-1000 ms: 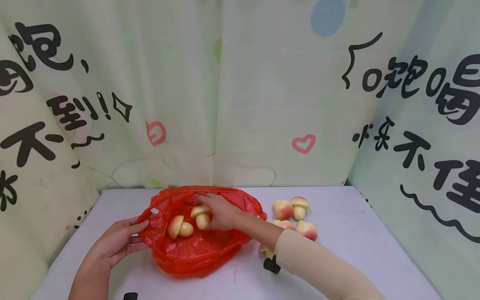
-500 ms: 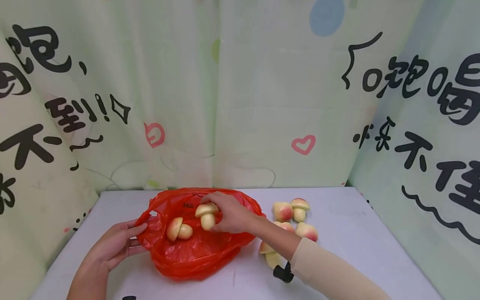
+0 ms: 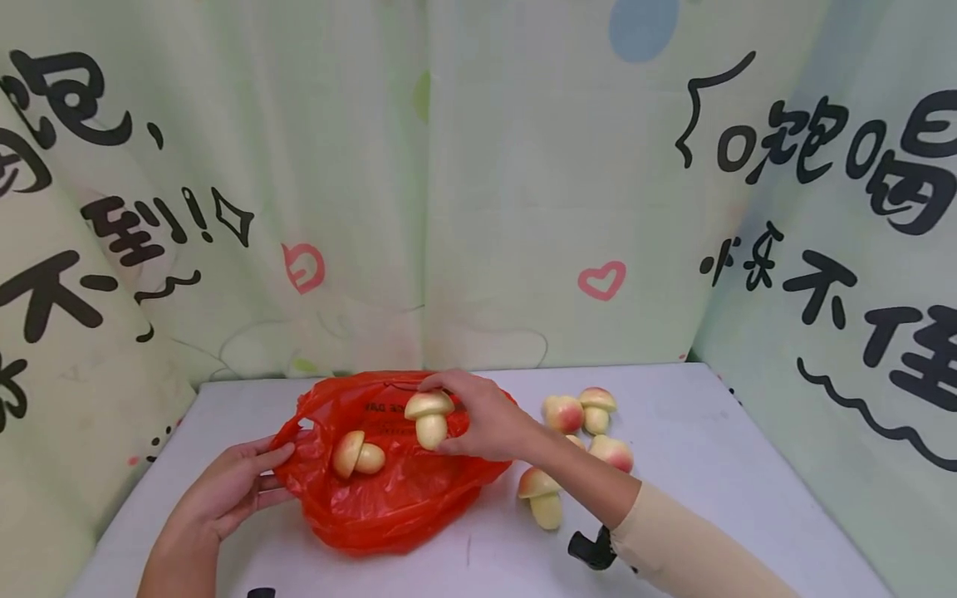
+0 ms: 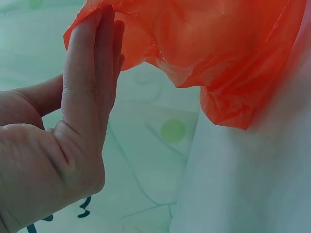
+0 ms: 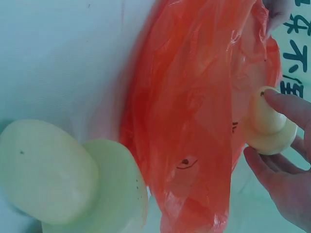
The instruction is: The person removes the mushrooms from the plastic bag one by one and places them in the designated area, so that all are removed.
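A red plastic bag (image 3: 396,507) lies with its mouth spread wide on the table. At its left rim, my left hand (image 3: 224,490) pinches the plastic between thumb and fingers; in the left wrist view the long fingers (image 4: 80,73) reach up against the bag. My right hand (image 3: 493,423) holds a pale toy mushroom (image 3: 430,430) by its cap and stem, raised over the bag's mouth. The right wrist view shows that mushroom (image 5: 267,121) between thumb and fingertips. Another toy mushroom (image 3: 357,457) lies tilted inside the bag.
Right of the bag lie a pink-capped mushroom (image 3: 546,502), another mushroom (image 3: 596,411) farther back, and rounded peach-coloured pieces (image 3: 611,454), partly behind the right forearm. A white table (image 3: 718,515) carries everything, with printed curtains (image 3: 508,166) around its back and sides.
My right hand has lifted the mushroom and carried it to the right and slightly up from inside the bag. My left hand keeps its hold on the rim.
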`<control>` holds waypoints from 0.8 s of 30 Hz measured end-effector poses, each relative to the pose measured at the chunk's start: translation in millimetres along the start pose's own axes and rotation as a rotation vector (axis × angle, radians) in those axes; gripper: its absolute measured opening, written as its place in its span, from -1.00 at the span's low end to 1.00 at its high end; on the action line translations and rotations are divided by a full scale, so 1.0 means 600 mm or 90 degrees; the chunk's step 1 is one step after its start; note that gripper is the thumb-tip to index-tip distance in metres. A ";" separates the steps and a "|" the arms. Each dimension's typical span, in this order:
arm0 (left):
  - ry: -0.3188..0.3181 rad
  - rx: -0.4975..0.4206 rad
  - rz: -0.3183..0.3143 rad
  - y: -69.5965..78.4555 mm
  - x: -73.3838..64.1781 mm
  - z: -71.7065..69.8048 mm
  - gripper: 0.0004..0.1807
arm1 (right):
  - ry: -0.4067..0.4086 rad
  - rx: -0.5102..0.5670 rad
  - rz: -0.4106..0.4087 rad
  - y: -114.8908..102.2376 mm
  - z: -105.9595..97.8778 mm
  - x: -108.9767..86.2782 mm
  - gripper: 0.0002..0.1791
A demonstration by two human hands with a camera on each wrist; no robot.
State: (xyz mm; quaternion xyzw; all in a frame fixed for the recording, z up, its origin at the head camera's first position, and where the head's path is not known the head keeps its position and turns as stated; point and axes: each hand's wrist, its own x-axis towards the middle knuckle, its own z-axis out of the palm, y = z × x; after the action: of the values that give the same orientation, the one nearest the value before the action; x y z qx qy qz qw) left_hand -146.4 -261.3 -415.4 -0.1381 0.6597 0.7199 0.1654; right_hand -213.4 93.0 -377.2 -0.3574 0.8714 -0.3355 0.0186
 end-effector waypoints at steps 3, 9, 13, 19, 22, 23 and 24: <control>0.003 0.000 0.001 0.001 0.000 0.000 -0.28 | 0.006 0.008 -0.001 0.000 -0.008 -0.011 -0.28; -0.002 0.000 0.003 0.002 0.000 -0.001 -0.28 | 0.039 0.024 -0.011 0.004 -0.025 -0.043 -0.28; -0.003 0.000 0.002 0.003 0.000 -0.003 -0.28 | 0.061 0.026 -0.022 0.007 -0.037 -0.068 -0.25; -0.005 -0.001 -0.001 0.002 0.000 -0.002 -0.28 | 0.073 0.026 -0.007 0.011 -0.047 -0.101 -0.19; -0.006 -0.002 -0.001 0.002 -0.001 -0.002 -0.28 | 0.077 0.051 -0.006 0.015 -0.050 -0.112 -0.20; -0.006 -0.002 -0.001 0.002 -0.001 -0.002 -0.28 | 0.079 0.055 -0.009 0.016 -0.051 -0.115 -0.20; -0.006 -0.002 -0.002 0.002 -0.001 -0.002 -0.27 | 0.080 0.061 -0.012 0.017 -0.052 -0.118 -0.21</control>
State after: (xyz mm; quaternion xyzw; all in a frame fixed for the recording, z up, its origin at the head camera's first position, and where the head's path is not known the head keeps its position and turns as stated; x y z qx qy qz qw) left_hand -146.1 -262.7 -414.1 -0.1362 0.6575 0.7215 0.1691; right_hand -175.8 161.1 -373.7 -0.3426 0.8505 -0.3985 -0.0224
